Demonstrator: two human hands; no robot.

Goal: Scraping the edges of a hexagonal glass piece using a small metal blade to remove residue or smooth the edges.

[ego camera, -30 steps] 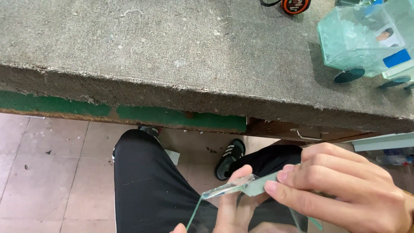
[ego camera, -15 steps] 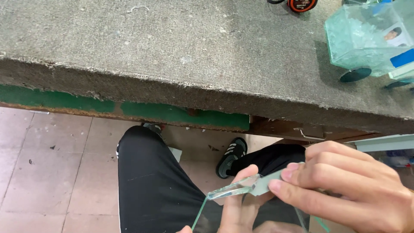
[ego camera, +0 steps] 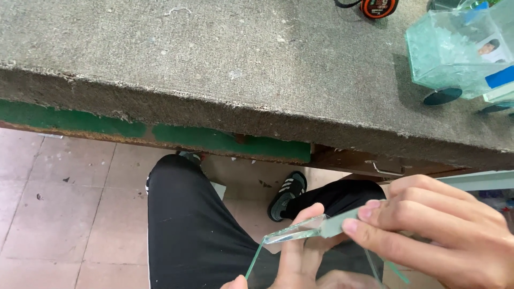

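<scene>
A glass pane [ego camera: 292, 235] is held over the lap, below the bench [ego camera: 214, 69] edge; its top edge is pinched by the right hand [ego camera: 433, 230], fingers pressed together, and supported from beneath by the left hand [ego camera: 300, 257]

- Bright, even daylight; no single source in view.
- Soft shadow under the bench [ego camera: 257, 69] lip, darkening the green edge strip [ego camera: 225, 139] and the floor [ego camera: 59, 214] just below.
- Short, soft shadows beneath the glass box [ego camera: 455, 53] on the bench top.
- Pale glare along the glass pane [ego camera: 297, 231] edge; mild sheen on the box walls.
- Bench texture sharp across mid-frame; floor tiles crisp.
- Right hand [ego camera: 428, 230] and left hand [ego camera: 305, 257] slightly soft at the bottom edge.
- Slight wide-angle bowing of the bench edge toward the sides.
</scene>
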